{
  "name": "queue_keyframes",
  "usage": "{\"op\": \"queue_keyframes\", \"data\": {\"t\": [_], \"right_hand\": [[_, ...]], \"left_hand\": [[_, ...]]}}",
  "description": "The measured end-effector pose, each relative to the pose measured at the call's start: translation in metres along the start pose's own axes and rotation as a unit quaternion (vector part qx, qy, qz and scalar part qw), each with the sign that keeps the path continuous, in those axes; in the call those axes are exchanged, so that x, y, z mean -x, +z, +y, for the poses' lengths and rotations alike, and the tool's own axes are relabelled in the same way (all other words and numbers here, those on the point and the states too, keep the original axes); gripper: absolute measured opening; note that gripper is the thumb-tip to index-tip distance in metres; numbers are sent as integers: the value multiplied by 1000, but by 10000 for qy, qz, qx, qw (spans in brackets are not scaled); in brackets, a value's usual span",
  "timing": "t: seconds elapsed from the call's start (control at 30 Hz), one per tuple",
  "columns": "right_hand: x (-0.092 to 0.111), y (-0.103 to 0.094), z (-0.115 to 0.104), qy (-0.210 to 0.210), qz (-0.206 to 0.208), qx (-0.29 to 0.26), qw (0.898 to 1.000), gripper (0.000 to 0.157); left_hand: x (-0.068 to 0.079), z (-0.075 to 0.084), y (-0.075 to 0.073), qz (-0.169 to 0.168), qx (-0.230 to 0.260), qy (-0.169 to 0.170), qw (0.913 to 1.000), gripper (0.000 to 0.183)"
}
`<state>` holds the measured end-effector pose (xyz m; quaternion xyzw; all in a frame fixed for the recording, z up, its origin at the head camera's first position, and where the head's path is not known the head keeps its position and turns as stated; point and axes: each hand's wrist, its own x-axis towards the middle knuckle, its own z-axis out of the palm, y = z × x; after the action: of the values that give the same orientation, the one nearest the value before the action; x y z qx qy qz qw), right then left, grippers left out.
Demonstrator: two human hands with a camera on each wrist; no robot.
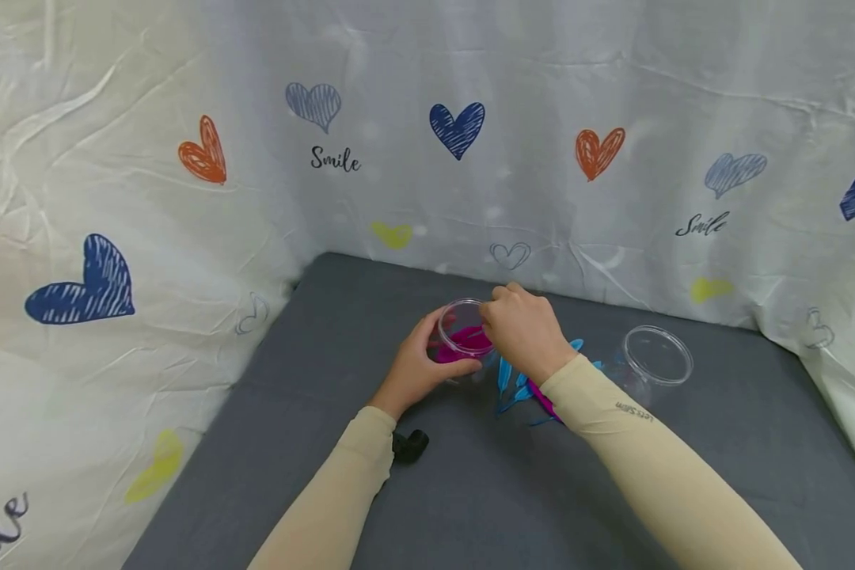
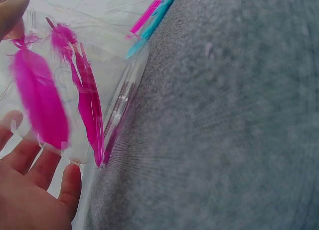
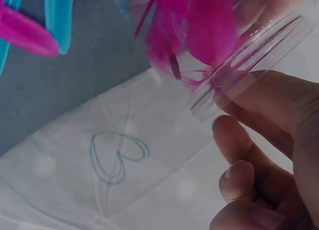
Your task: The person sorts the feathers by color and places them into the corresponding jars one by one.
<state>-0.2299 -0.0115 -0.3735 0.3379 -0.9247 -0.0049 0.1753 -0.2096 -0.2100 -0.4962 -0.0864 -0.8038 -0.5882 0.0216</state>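
Your left sleeve [image 1: 328, 499] and your right sleeve [image 1: 655, 475], both of cream fabric, lie nearest, running up from the lower edge. Just beside the left one sits a small, curved black object [image 1: 413, 446].

Your left hand [image 1: 415, 364] is clamped around a short, round jar of clear plastic [image 1: 460, 302], thumb on the near side and fingers around the far side. Its mouth faces up, and its base is at or close to the grey cloth-covered table [image 1: 427, 507]; you cannot tell whether it bears fully on the cloth.

Your right hand [image 1: 523, 324] is at the rim, close to the left, pinching a broad, bright magenta feather [image 2: 40, 95] by its fluffy quill end. That feather is inside the jar, its long axis running from your fingertips at the mouth down towards the base, rounded tip lowest. Beside it leans a narrower magenta feather [image 2: 87, 95], quill end up near the rim and tip down at the bottom.

To the right of the jar, partly hidden by your right forearm, slim, bright blue feathers [image 1: 504, 374] lie on the cloth, the leftmost with its thin quill pointing towards you. A loose magenta feather [image 1: 544, 398] lies slantwise among them. Past that forearm, a second clear plastic jar [image 1: 648, 378] stands mouth up. Behind hangs a white curtain [image 1: 399, 55] printed with hearts.
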Motion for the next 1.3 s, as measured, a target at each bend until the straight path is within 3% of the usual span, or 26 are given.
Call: {"op": "queue_keyframes", "data": {"t": [0.23,0.63,1.0,1.3], "right_hand": [[2,0,5,339,-344,-542,9974,10],[19,-5,11,378,77,-706,9968,9],[48,-14,25,802,188,-770,9936,9],[84,1,39,1181,37,-866,9892,7]], "left_hand": [[-2,0,2,-19,-108,-7,9999,91],[0,-1,3,-17,-119,-82,9999,91],[-2,-1,1,-13,-235,-77,9997,97],[0,-3,1,33,-259,6,9997,95]]}}
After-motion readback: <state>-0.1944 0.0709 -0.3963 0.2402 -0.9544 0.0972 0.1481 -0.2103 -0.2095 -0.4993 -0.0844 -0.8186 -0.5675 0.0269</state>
